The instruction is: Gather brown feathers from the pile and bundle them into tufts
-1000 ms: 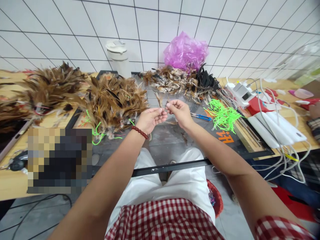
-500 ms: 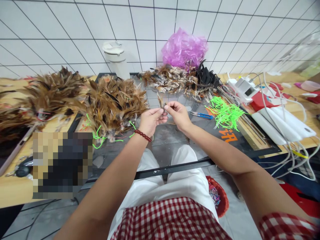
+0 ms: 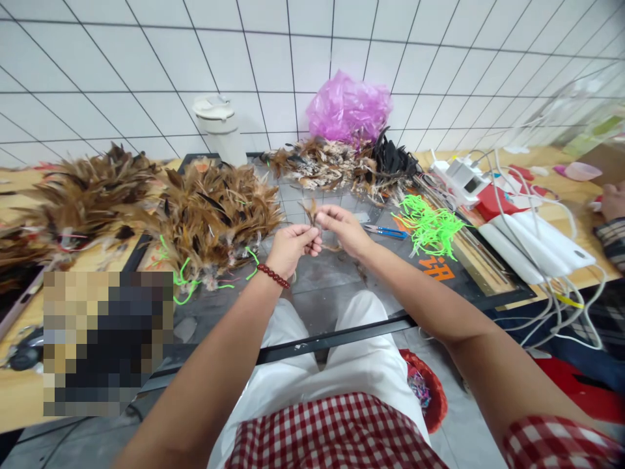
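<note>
Over the dark glass tabletop (image 3: 317, 286), my left hand (image 3: 294, 247) pinches the lower end of a few small brown feathers (image 3: 310, 210) between thumb and fingers. My right hand (image 3: 344, 231) is closed around the same feathers just above, its fingertips partly hiding them. To the left of my hands lies a large pile of brown feathers (image 3: 219, 208) with green strands at its near edge. On the right sit blue-handled thread snips (image 3: 388, 232) and a heap of bright green strands (image 3: 430, 225).
Behind are mottled and black feathers (image 3: 336, 163), a pink plastic bag (image 3: 349, 107) and a white lidded cup (image 3: 219, 127). White cables and chargers (image 3: 463, 179) crowd the right. Another person's hand (image 3: 612, 202) shows at the right edge. A red basket (image 3: 430, 391) stands below.
My right hand's fingers have shifted up along the feathers, while my left hand keeps its pinch. The view has turned slightly right, and another person's hand and sleeve have appeared there.
</note>
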A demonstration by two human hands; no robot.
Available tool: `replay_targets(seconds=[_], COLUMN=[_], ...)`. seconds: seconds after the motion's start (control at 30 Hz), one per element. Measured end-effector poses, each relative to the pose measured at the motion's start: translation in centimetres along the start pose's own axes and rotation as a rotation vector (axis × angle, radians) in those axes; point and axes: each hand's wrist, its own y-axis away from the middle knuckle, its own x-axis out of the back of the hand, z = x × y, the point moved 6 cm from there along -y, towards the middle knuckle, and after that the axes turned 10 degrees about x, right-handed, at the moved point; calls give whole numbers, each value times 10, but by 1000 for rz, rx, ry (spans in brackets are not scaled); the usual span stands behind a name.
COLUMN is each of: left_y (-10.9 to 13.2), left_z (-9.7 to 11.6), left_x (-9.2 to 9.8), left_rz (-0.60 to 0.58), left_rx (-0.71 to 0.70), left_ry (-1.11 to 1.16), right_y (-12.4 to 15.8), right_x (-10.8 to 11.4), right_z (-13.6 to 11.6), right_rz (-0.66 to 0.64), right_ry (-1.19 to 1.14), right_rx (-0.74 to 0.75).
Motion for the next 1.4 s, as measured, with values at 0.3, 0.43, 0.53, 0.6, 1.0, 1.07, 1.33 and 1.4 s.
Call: replay_targets(seconds=[0.3,0.43,0.53,0.6,1.0,1.07,1.33,1.4], left_y=[-5,-11,-13,-13,-16,-15,-10,-9], left_z=[-3,-6,-7,-8,-8,-7,-3,-3], left_x=[1,4,5,5,8,9,7,7], left_rz=[77,154,170,169,177,185,136,135], left_rx=[-4,-6,-15,-13,-27,-36,-11,-3], left_ry=[-37,23,32,35,134,162,149,137], right_y=[-45,-81,-97,-103,-54,-35,-14,-11], right_x=[76,122,116,102,72,51,16,15], right_z=[-8,-16,-11,-5,-26,-16,-5,-8], right_rz=[165,-2,-222,-366,142,134,60,41], right_ry=[444,1342,1689,1758,297,55,165,230], right_rx=[-6,3,94,165,28,-87,83,130])
